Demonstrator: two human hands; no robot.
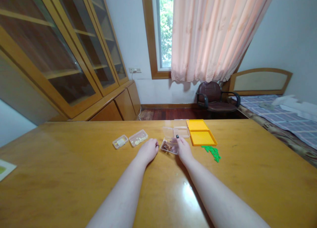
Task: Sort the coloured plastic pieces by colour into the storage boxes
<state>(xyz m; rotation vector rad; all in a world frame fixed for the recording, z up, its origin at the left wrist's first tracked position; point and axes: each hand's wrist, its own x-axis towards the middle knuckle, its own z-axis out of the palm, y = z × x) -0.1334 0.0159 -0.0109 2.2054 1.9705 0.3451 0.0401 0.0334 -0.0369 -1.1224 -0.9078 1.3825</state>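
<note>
My right hand [183, 150] is closed on the right side of a small clear plastic box [162, 149] with its lid raised. Brown pieces [167, 146] lie inside the box. A small dark, shiny thing [177, 136] shows at the fingers of that hand; its kind is unclear. Just left of the box, my left hand [149, 150] rests on the table with its fingers curled in. Something dark peeks out at its fingertips, too small to name. Behind the right hand stands another open clear box [184, 132].
Left of my hands are a clear box with cream pieces [140, 141] and a smaller clear box [120, 142]. On the right are an open yellow case [203, 138] and a pile of green pieces [214, 152]. A card [6, 170] lies at the table's left edge.
</note>
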